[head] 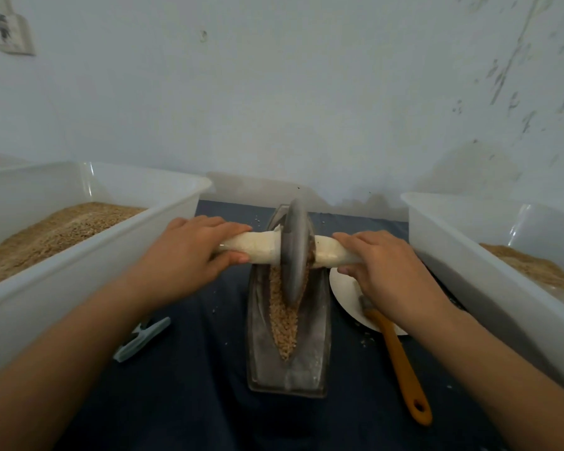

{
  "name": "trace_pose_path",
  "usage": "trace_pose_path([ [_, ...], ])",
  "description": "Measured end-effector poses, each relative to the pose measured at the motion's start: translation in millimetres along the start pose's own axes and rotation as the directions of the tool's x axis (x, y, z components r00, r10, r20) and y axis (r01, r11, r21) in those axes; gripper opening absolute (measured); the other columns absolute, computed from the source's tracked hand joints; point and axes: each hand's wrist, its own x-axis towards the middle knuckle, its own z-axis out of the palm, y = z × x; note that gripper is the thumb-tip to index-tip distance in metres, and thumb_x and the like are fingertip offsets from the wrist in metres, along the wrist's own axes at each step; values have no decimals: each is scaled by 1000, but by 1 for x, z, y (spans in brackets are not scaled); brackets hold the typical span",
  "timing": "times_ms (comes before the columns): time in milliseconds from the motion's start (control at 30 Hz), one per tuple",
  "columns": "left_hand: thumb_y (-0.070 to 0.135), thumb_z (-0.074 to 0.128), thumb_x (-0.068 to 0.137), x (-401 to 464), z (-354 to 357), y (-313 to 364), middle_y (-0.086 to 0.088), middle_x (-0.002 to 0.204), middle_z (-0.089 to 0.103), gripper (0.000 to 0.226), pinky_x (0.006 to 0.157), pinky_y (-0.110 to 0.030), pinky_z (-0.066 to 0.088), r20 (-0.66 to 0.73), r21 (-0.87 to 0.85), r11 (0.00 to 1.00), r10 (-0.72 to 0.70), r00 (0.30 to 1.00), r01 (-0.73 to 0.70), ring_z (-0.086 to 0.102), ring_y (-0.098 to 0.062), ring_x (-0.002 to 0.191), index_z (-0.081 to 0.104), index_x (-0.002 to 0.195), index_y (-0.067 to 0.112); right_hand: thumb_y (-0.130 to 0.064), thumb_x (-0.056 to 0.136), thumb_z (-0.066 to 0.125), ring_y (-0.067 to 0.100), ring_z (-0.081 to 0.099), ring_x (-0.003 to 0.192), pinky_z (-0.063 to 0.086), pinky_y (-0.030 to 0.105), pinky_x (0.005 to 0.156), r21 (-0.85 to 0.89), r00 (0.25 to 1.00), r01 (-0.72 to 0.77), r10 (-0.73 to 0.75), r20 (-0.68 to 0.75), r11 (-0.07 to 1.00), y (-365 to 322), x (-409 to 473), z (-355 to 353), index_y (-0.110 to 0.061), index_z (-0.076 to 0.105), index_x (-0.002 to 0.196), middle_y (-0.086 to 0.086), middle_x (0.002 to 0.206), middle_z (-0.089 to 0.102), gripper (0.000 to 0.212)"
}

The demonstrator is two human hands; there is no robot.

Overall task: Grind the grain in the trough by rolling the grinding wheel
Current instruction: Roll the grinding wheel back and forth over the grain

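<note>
A grey metal trough point(316, 349) lies lengthwise on the dark cloth in front of me, with brown grain point(284, 323) along its groove. The grey grinding wheel point(295, 252) stands upright in the far half of the groove, on the grain. A white-wrapped axle point(258, 247) runs through the wheel to both sides. My left hand point(189, 255) grips the left end of the axle, fingers over it and thumb under. On the right end, my right hand point(381, 265) grips in the same way.
A white tub point(88, 281) of grain stands at the left and another white tub point(469, 275) at the right. A white plate point(345, 294) with an orange-handled brush point(401, 362) lies right of the trough. A grey-green scoop point(142, 340) lies left. A wall rises close behind.
</note>
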Motion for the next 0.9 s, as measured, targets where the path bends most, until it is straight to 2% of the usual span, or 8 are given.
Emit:
trace_pose_path([
  [100,57,52,81,-4,-23,-2,18,106,66,36,88,-24,43,213,-236,971,31,977,21,57,3,96,57,115,45,-43,92,47,13,45,111,32,26,91,-18,994,75,-73,83,997,-2,-8,-19,-35,36,138,-8,123,54,47],
  [233,67,50,72,-10,-48,-4,20,89,68,45,77,-18,45,438,-368,926,93,894,84,62,1,84,66,104,39,-45,91,50,11,47,104,37,25,85,40,978,130,-135,159,991,-3,-17,-46,-40,41,132,-10,111,55,43],
  [367,61,47,73,-7,-35,-4,14,97,67,46,85,-22,43,412,-308,943,15,911,124,59,0,90,61,110,38,-44,91,50,12,48,101,37,26,84,30,989,107,-109,95,994,-7,-16,-37,-38,42,131,-9,109,56,41],
  [467,44,50,89,-2,-13,1,7,114,62,37,94,-33,40,207,-143,984,-73,976,104,56,-12,105,54,124,32,-38,94,48,13,43,114,30,25,92,-8,1000,22,-22,-4,1000,-7,-6,-10,-32,36,140,-8,127,53,48],
  [567,42,51,90,0,-3,3,4,119,60,42,94,-35,39,45,25,999,-35,998,34,54,-16,109,50,131,29,-35,94,49,13,41,118,27,24,94,18,1000,-19,19,-16,1000,-3,0,2,-29,35,142,-7,131,51,50],
  [633,44,53,88,-1,-7,1,7,115,62,40,91,-33,41,71,-49,999,-19,997,22,56,-12,103,54,126,31,-36,93,50,13,41,115,30,25,94,32,1000,-4,4,5,999,-1,-1,-1,-31,36,141,-8,128,52,50],
  [767,63,48,71,-7,-36,-1,15,97,68,48,85,-25,45,354,-293,950,5,935,106,60,0,89,63,110,39,-42,92,49,12,43,110,33,25,88,15,987,112,-113,112,994,-3,-10,-27,-36,37,136,-9,119,53,46],
  [900,64,51,66,-10,-49,-4,9,88,69,50,79,-26,46,478,-393,907,61,877,151,63,-7,83,68,101,33,-45,91,49,11,45,103,36,25,83,26,975,162,-164,152,987,-6,-15,-47,-40,40,132,-11,108,54,43],
])
